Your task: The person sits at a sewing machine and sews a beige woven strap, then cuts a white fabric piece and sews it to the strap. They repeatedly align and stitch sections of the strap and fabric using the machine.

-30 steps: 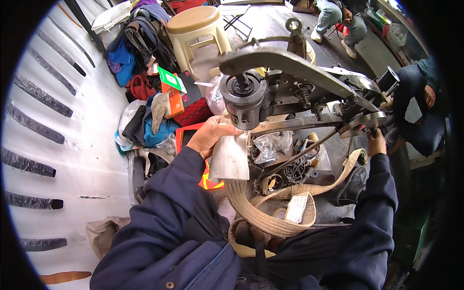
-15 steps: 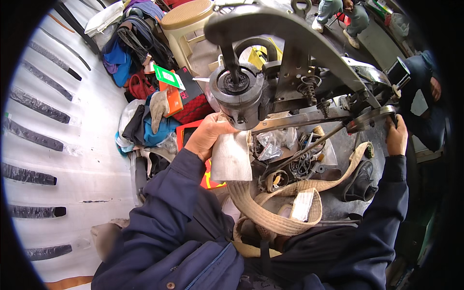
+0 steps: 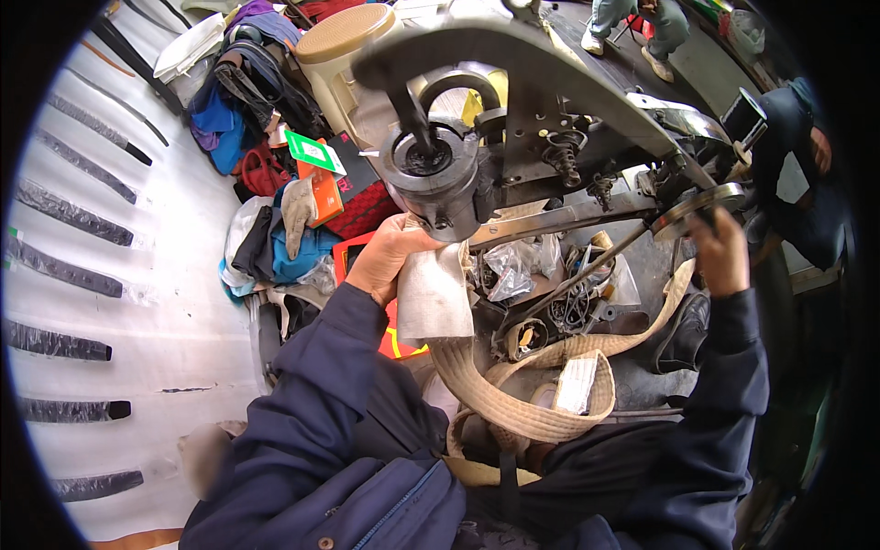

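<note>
A dark metal hand-cranked sewing machine stands in front of me, its round head at the left end of the arm. Just below that head my left hand is closed on a whitish fabric piece, thumb on top; the fabric's upper edge is hidden under the head. A long beige woven strap runs from beneath the fabric and loops over my lap. On the right, my right hand grips the rim of the machine's hand wheel, its fingers slightly blurred.
Bags and clothes lie heaped at the left near a plastic stool. Wrapped black strips hang on a white sheet. Plastic bags and small parts lie under the machine, beside a black shoe. Other people are at the right.
My right hand has moved left and nearer along with the turning wheel. The machine sits slightly further left in view. My left hand keeps its hold on the fabric.
</note>
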`<move>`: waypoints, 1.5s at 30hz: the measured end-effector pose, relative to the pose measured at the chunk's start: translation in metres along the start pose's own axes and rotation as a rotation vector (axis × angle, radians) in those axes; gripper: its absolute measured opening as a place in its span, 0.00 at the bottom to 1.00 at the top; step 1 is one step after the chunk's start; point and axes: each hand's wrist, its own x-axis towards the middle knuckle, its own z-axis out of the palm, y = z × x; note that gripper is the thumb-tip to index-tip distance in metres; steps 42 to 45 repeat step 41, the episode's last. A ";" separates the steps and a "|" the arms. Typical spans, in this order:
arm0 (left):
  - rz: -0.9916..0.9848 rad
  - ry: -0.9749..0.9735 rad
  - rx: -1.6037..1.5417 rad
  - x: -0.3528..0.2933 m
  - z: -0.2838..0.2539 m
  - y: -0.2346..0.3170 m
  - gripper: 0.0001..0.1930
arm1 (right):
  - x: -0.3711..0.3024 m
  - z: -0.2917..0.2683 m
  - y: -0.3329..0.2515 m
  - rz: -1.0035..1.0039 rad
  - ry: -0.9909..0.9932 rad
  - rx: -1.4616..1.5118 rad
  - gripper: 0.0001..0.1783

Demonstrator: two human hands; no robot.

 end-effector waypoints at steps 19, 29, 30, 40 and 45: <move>-0.079 -0.176 0.123 0.008 -0.015 0.009 0.18 | -0.044 0.088 0.091 0.436 -0.076 -0.454 0.25; 0.311 0.118 0.553 -0.011 -0.008 0.001 0.26 | -0.116 0.194 -0.144 0.203 -0.236 1.165 0.15; 0.405 0.225 0.666 -0.016 -0.002 -0.001 0.27 | -0.116 0.195 -0.165 0.220 -0.239 1.275 0.16; 0.914 0.067 1.615 -0.090 0.030 -0.028 0.41 | -0.099 0.211 -0.205 0.497 -0.377 1.558 0.13; 0.885 0.064 1.525 -0.086 0.029 -0.029 0.43 | -0.099 0.211 -0.206 0.528 -0.388 1.585 0.14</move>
